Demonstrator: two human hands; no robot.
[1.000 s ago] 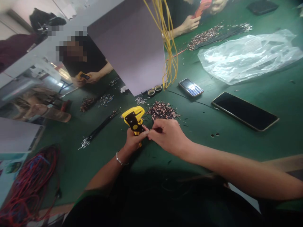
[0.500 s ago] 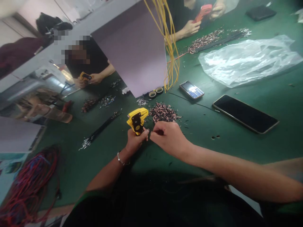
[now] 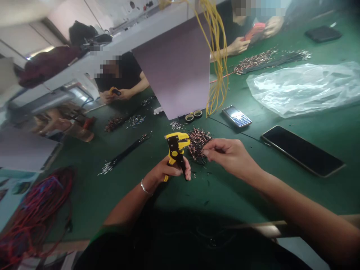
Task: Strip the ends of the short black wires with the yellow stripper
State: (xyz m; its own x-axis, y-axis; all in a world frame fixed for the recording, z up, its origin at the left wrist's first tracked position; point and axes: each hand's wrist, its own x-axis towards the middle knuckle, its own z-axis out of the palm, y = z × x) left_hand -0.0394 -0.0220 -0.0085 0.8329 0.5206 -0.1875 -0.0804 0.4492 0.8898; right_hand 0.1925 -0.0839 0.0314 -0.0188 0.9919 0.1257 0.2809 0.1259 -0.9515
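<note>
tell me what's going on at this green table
The wearer's left grip holds a yellow-and-black hand tool upright above the table. The right grip is pinched at the edge of a pile of short wire pieces; anything held there is too small to tell. A bundle of black wires lies to the left. Across the table, one co-worker holds a small yellow object, another a red one.

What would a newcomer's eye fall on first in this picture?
Probably the yellow-and-black wire stripper, gripped in the left hand near the middle. Next comes the heap of short copper-and-black wire pieces on the green table, just beyond the wire stripper, toward the right hand. Farther back, yellow wires hang along the pale panel's right edge.
</note>
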